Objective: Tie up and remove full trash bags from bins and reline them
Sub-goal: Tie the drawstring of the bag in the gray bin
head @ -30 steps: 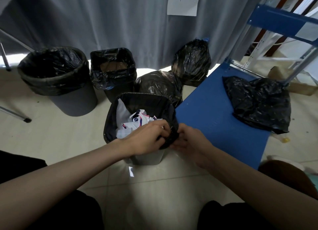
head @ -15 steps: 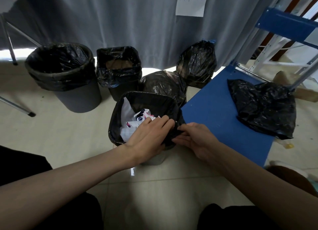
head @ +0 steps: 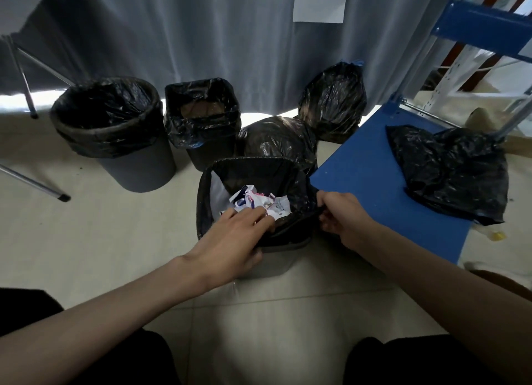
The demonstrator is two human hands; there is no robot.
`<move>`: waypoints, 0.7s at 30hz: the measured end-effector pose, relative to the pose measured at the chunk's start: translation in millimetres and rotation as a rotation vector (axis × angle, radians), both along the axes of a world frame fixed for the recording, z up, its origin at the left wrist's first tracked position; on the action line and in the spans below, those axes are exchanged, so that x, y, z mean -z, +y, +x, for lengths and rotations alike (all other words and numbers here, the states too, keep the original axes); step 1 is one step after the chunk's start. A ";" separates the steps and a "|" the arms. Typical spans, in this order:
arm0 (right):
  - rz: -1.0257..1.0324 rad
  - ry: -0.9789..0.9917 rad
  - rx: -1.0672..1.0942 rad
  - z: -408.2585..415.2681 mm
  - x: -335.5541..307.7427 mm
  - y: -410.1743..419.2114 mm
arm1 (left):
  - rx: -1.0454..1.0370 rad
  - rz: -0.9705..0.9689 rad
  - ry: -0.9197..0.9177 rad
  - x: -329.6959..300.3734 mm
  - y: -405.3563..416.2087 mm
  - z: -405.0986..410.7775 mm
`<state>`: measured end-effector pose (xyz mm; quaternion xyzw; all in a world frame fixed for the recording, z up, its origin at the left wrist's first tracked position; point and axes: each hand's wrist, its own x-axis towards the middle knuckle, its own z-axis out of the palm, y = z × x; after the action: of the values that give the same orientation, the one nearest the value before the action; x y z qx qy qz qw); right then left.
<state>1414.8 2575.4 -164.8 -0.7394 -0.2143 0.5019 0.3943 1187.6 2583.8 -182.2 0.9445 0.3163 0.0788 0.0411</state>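
Small bin point(head: 270, 258) sits on the floor directly ahead, at 12 o'clock. Its black liner point(head: 290, 183) is thin, limp film and looks slippery; the load of crumpled paper point(head: 256, 202) is likely light. My left hand point(head: 230, 240) lies over the near rim with its fingers loosely extended. My right hand point(head: 342, 217) pinches the rim at 3 o'clock. Best to gather it at the rim hem.

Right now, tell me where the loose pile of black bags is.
In the head view the loose pile of black bags lies at the right on the blue board, beyond the right hand and right of the near bin.
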 end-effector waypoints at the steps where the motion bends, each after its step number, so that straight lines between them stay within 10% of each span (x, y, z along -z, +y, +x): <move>1: -0.005 0.017 -0.011 1.5 -0.6 1.9 | -0.001 -0.052 -0.008 0.0 -1.3 -1.7; 21: -0.143 0.064 0.052 15.6 12.6 69.6 | -0.005 -0.287 0.093 17.3 76.0 84.7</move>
<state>1430.4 2644.9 -177.3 -0.7546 -0.1459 0.5289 0.3601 1272.3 2659.8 -199.4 0.9308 0.3282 -0.0108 0.1607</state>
